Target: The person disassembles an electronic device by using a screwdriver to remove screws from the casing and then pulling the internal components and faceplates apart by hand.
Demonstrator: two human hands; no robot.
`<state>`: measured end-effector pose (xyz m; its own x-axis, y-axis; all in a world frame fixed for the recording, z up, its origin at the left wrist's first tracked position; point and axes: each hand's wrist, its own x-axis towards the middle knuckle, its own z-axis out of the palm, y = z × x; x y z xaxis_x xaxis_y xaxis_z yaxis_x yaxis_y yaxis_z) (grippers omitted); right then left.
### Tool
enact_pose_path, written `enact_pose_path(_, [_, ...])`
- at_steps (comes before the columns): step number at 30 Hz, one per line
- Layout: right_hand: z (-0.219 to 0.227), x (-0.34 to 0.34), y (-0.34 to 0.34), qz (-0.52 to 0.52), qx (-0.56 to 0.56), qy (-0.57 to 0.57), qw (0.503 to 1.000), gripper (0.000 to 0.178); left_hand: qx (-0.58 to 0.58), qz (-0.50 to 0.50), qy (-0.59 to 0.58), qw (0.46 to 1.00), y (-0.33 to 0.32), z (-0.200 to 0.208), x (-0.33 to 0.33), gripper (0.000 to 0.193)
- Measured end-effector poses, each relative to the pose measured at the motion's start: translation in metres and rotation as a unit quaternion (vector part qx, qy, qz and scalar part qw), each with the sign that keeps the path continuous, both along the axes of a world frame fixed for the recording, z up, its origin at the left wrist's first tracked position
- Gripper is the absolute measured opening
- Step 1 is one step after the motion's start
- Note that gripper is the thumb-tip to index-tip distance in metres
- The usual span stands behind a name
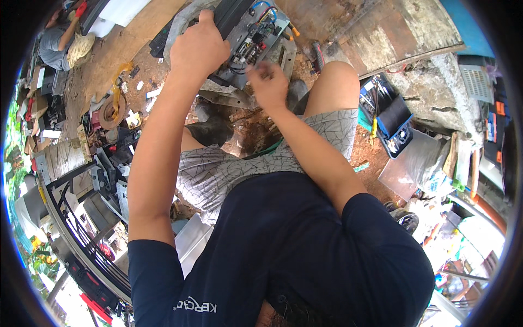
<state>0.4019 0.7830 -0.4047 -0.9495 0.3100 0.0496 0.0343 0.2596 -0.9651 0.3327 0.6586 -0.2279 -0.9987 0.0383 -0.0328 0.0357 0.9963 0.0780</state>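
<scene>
Head view, looking straight down: a seated person in a dark navy shirt and grey patterned shorts [218,174] works on an opened metal chassis [256,38] lying at twelve o'clock on reddish dirt ground [250,128]. The left hand [199,49] is closed in a fist around the black housing edge [231,13] at the chassis's upper left, gripping it firmly. The right hand [268,84] hovers at the chassis's lower right corner, fingers loosely curled and blurred; whether it pinches anything cannot be told. Black and blue wires [253,32] and small components show inside the exposed unit between the two hands. At three o'clock sits an open blue tool case [389,122], well apart from the work. At ten o'clock a rusty disc [111,111] lies among scattered scrap, and another person crouches at the far upper left.
</scene>
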Motion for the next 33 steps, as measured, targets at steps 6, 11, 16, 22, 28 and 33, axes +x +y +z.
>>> enact_pose_path(6, [-0.002, -0.05, 0.019, -0.003, 0.026, -0.005, 1.0, 0.033, 0.003, -0.008, -0.004, 1.0, 0.006, 0.004, -0.002, 0.058])
enact_pose_path(11, [0.007, -0.057, 0.008, 0.022, -0.01, -0.05, 0.998, 0.029, -0.001, 0.013, -0.013, 1.0, 0.012, 0.008, 0.001, 0.05])
enact_pose_path(16, [0.011, -0.067, 0.008, -0.004, 0.062, -0.051, 0.997, 0.026, -0.011, 0.004, -0.005, 1.0, 0.01, 0.004, 0.001, 0.057])
enact_pose_path(22, [0.005, -0.063, 0.007, -0.051, 0.138, -0.003, 0.989, 0.025, -0.014, 0.002, 0.005, 1.0, 0.017, -0.003, -0.004, 0.056])
enact_pose_path(28, [0.003, -0.054, 0.033, -0.047, 0.027, -0.051, 0.997, 0.029, -0.009, 0.005, -0.014, 1.0, 0.012, 0.005, -0.004, 0.055])
enact_pose_path(33, [0.019, -0.017, 0.017, 0.05, 0.015, -0.054, 0.997, 0.033, -0.01, 0.011, -0.038, 0.999, 0.011, 0.011, -0.007, 0.056])
